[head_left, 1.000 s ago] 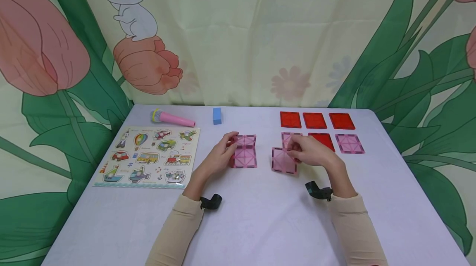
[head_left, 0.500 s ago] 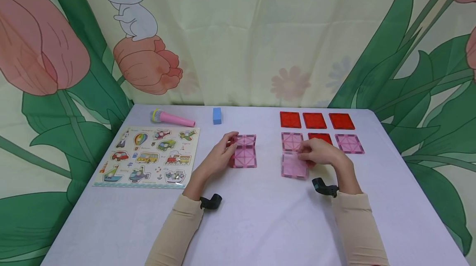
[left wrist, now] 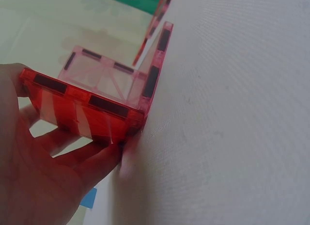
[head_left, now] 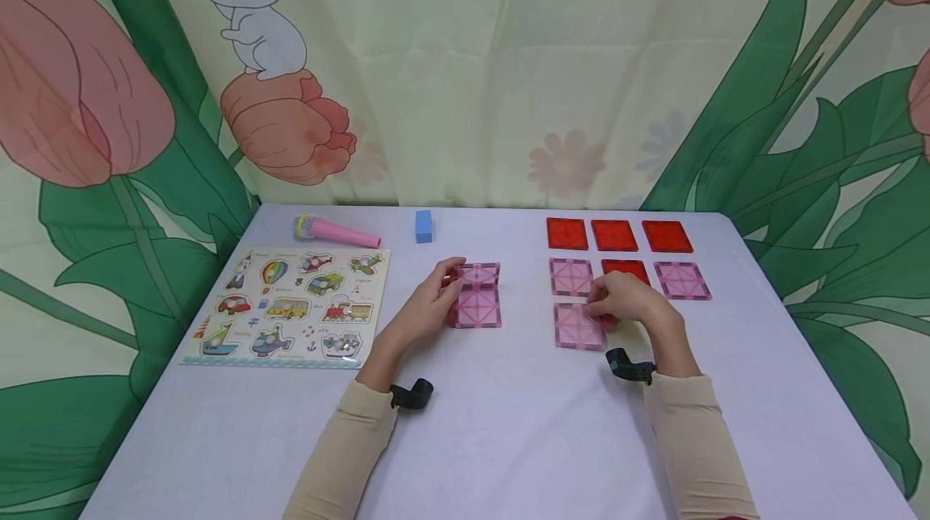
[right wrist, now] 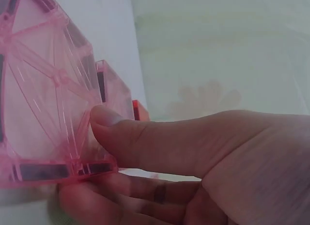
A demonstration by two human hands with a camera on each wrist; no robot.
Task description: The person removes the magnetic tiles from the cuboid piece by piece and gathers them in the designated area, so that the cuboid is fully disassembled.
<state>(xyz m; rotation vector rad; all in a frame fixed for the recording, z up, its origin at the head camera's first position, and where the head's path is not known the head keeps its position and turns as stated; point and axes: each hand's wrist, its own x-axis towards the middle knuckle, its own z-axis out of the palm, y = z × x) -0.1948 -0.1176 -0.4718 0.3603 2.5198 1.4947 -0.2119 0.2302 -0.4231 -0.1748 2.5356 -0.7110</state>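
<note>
Left wrist view first: the left hand (left wrist: 48, 171) has its fingers curled round an upright red tile (left wrist: 75, 113), a firm hold on it. That tile meets a flat pink tile (left wrist: 157, 72) lying on the tabletop (left wrist: 232, 118), and a standing pink tile (left wrist: 97, 77) rises beside it. A corner of a blue block (left wrist: 88, 198) peeks out below the hand.

Over to the right wrist view, and the right hand (right wrist: 213, 162) has a pinch on a clear-windowed pink tile (right wrist: 46, 84), thumb across its face, other fingers under the edge.

Now the head view: the joined tiles sit mid-table at the left hand, and the pinched tile is well apart from them on the right; whether it touches the tabletop, I cannot tell. Just beyond it come a patterned pink tile (head_left: 570, 276), a half-hidden red tile (head_left: 626, 268) and a far-right pink tile (head_left: 683, 281), with three red tiles (head_left: 614, 236) lined up behind. Over on the left lie a pink toy microphone (head_left: 337, 231) and a picture board (head_left: 291, 306) of vehicles, and the blue block is near the back edge.
</note>
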